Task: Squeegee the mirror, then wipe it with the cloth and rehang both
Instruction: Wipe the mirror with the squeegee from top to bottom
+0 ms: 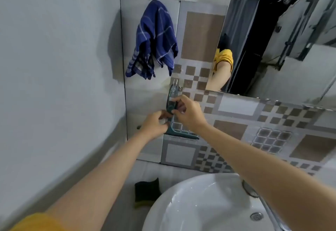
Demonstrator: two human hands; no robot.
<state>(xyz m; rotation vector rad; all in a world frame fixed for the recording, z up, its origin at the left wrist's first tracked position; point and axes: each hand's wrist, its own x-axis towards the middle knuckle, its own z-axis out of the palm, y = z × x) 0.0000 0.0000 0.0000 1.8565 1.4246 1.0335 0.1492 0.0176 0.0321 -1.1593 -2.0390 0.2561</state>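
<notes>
The squeegee (pixel 171 110) is dark teal, with a slim looped handle that rises to a clear hook (pixel 175 85) on the tiled wall (pixel 234 127) and a long straight blade (pixel 183 137) at its foot, lying flat against the tiles. Both hands are closed on it: the right hand (pixel 187 112) pinches the handle between thumb and fingers, and the left hand (pixel 153 125) grips just below and left of that, near where the handle meets the blade. Above and left of the squeegee, a blue cloth (pixel 156 38) with thin pale stripes hangs bunched on the wall. Up and right of the squeegee, the mirror (pixel 283 39) reflects a yellow sleeve and an arm. Below the squeegee sits a white sink (pixel 200 203), its basin wet and holding only a metal drain (pixel 256 216); a dark sponge (pixel 147 189) lies on the counter beside the sink's left rim.
</notes>
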